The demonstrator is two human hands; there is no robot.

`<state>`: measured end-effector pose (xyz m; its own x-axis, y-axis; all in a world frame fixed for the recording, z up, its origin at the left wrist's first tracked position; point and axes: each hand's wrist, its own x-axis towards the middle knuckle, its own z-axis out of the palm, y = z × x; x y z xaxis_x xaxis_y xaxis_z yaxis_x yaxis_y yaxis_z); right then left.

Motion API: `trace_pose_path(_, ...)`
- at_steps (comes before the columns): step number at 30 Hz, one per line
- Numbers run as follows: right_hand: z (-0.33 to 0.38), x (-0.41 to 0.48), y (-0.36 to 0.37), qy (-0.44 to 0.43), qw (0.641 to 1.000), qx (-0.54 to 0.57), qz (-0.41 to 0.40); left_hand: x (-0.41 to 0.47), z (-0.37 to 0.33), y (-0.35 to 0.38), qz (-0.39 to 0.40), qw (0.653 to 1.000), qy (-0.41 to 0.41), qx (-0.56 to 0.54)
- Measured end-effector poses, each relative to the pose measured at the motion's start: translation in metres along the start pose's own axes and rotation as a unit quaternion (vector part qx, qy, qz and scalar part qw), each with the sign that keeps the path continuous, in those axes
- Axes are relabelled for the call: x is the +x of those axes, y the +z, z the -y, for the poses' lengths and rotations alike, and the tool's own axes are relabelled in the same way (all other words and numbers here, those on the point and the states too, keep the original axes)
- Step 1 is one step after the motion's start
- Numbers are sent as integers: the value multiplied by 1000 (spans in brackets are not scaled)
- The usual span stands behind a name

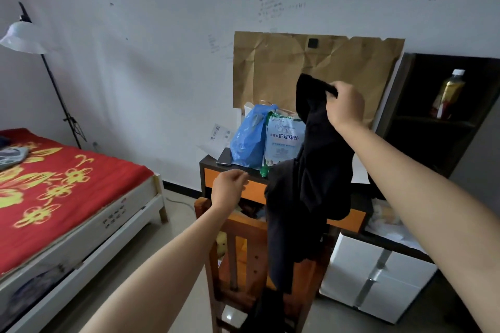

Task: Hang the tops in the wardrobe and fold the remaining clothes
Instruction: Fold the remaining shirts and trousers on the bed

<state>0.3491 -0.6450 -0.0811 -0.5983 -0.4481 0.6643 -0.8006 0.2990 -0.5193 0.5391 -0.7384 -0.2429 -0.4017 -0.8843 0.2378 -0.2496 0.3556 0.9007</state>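
Note:
A black garment [308, 184] hangs in the air over a wooden chair [232, 249]. My right hand [345, 107] grips its top edge, raised in front of a brown paper sheet on the wall. The cloth drapes down past the chair's backrest to its seat. My left hand [230, 188] hovers to the left of the garment with loosely curled fingers and holds nothing. A grey piece of clothing [10, 155] lies on the bed at the far left.
A bed with a red and yellow cover [62, 192] fills the left side. A desk with orange drawers [251, 189] carries a blue bag [249, 138] and a white packet [284, 140]. A dark shelf with a bottle [450, 93] stands right, a white cabinet [378, 276] below, a floor lamp [24, 38] far left.

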Motion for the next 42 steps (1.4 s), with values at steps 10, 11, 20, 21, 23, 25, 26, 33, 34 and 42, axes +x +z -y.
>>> trace_pose_path(10, 79, -2, 21, -108, 967, 226, 48, -7, 10, 3, 90, 994, -50, -43)
trace_pose_path(11, 81, 3, 20, -112, 968, 222, 39, -5, 14, -9, 80, 993, -66, -64)
trace_pose_path(20, 54, 42, 64, 38, 982, 185, -22, 6, 42, -177, -183, 970, -103, -124)
trace_pose_path(21, 55, 42, 73, 51, 981, 187, -21, 4, 50, -197, -207, 963, -113, -128)
trace_pose_path(23, 58, 37, 89, 78, 979, 190, -9, -1, 68, -227, -239, 952, -136, -137)
trace_pose_path(25, 72, 28, 114, 82, 976, 199, 25, -10, 85, -255, -274, 939, -160, -130)
trace_pose_path(26, 82, 22, 127, 79, 974, 206, 42, -15, 90, -267, -294, 932, -167, -129)
trace_pose_path(33, 180, -46, 229, 38, 943, 279, 175, -65, 130, -367, -406, 885, -193, -121)
trace_pose_path(34, 197, -58, 245, 28, 936, 284, 205, -72, 135, -384, -418, 880, -194, -115)
trace_pose_path(42, 364, -157, 378, -51, 870, 313, 377, -102, 192, -541, -489, 850, -180, -81)
